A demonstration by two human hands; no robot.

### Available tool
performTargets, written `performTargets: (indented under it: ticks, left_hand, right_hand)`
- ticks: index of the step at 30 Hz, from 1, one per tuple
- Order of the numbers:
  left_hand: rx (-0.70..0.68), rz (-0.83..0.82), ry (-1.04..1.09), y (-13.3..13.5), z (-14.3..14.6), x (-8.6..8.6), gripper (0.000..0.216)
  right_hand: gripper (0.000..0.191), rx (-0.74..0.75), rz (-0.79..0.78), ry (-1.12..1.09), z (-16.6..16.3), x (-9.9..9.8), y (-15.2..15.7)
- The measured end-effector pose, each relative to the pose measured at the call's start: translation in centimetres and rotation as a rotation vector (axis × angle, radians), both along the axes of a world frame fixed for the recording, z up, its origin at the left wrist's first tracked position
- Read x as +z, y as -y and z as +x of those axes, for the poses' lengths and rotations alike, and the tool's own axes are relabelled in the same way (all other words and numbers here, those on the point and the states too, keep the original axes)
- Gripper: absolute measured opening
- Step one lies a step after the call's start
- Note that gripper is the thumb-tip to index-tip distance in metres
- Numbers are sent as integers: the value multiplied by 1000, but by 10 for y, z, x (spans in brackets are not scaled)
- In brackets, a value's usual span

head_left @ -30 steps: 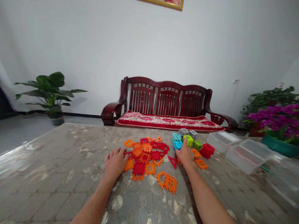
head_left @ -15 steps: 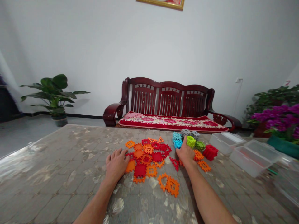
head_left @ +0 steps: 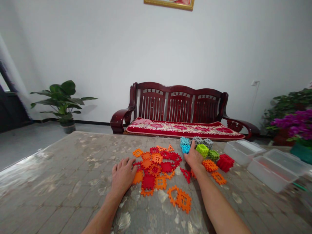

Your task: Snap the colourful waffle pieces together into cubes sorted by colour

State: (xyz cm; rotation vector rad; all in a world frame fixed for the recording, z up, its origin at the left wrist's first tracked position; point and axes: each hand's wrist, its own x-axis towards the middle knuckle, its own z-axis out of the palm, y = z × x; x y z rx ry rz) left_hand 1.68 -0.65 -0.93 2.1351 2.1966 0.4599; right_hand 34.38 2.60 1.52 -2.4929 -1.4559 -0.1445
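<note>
Flat against the table, my left hand (head_left: 123,175) rests with its fingers slightly apart at the left edge of a loose heap of interlocking plastic tiles. Red tiles (head_left: 167,167) and orange tiles (head_left: 160,182) with toothed edges overlap there. My right hand (head_left: 194,159) is among the sorted stacks, thumb and forefinger spread, close to the blue tile stack (head_left: 185,149); its other fingers are hidden. Around it stand a lime tile stack (head_left: 202,150), a grey tile stack (head_left: 197,140), a green tile stack (head_left: 214,154), an orange tile stack (head_left: 210,165) and a red tile stack (head_left: 225,162).
Two joined orange tiles (head_left: 184,201) lie near the table's front. Clear plastic boxes (head_left: 271,175) stand on the right. Beyond the patterned table (head_left: 73,169) are a wooden bench (head_left: 179,104), a potted plant (head_left: 64,100) and purple flowers (head_left: 296,124).
The whole view has shifted slightly, so things appear a little further right and lower. Both hands keep nearly the same places among the tiles.
</note>
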Motion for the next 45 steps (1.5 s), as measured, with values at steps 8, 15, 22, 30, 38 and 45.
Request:
performTargets:
  ticks: [8,15,22,30,38,45]
  left_hand:
    - [0,16,2,0,0,-2,42]
    - [-9,-20,-9,0,0,2,44]
    - [-21,43,-18,-2,-2,-5,44]
    - [-27,74,-6,-5,-4,-9,43]
    - [-31,63,-28,-3,-3,-6,43]
    - [-29,63,-20,-4,-3,-7,42]
  right_hand:
    - [92,19,0,-17,-1,1,1]
    - [92,20,-4,-48,-9,5,18]
    - [82,43,64,-113,1,16,42]
    - [74,-138,262,4,52,28,60]
    - [102,-160,35,42,58,17,48]
    - [107,-195,-16,35,64,6,38]
